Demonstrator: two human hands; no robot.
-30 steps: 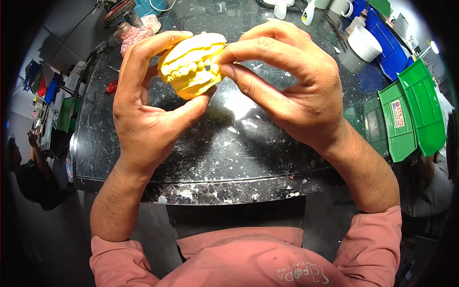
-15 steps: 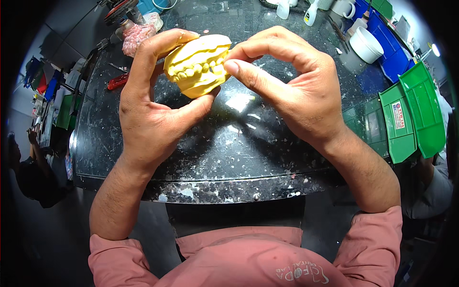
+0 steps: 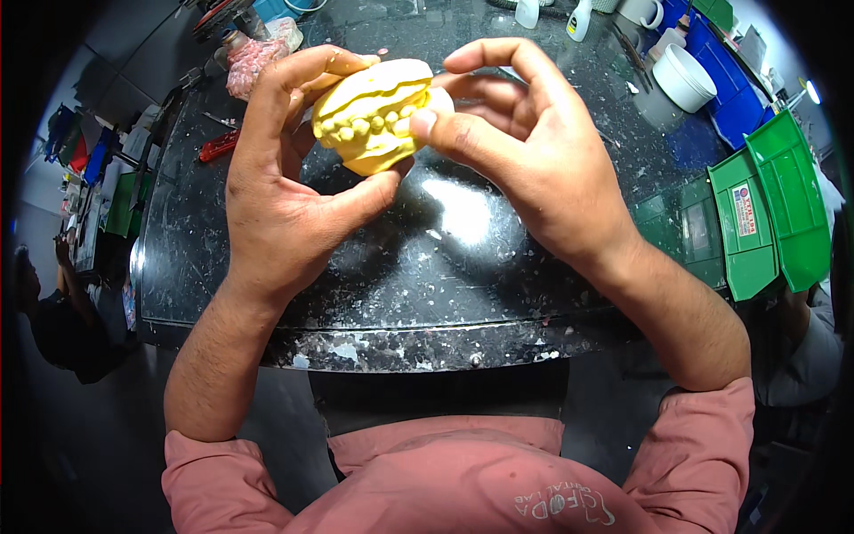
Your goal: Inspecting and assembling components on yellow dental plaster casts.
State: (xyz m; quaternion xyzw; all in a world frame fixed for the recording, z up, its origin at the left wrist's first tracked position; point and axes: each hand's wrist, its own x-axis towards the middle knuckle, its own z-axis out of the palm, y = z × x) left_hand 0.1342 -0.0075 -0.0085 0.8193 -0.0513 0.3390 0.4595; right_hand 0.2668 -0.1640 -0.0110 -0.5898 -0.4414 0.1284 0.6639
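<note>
A pair of yellow plaster dental casts (image 3: 374, 116), upper and lower, sits together with the teeth toward me, above the bench. My left hand (image 3: 289, 182) is closed around the left side, fingers over the top and thumb under the lower cast. At the right end, the thumb of my right hand (image 3: 534, 147) presses on the casts near the back teeth. Its index finger is raised and bent away from them, while the other fingers curl behind, their tips partly hidden.
The black bench top (image 3: 400, 276) is speckled with white. At the back left are a pink lumpy mass (image 3: 253, 62) and a red-handled tool (image 3: 219, 145). To the right stand a white tub (image 3: 683, 80), blue bins (image 3: 725, 111) and green bins (image 3: 787, 196). Small bottles (image 3: 578, 21) line the back.
My right index finger has lifted off the casts and the hand has opened wider, its thumb now on their front. The casts have turned slightly in my left hand.
</note>
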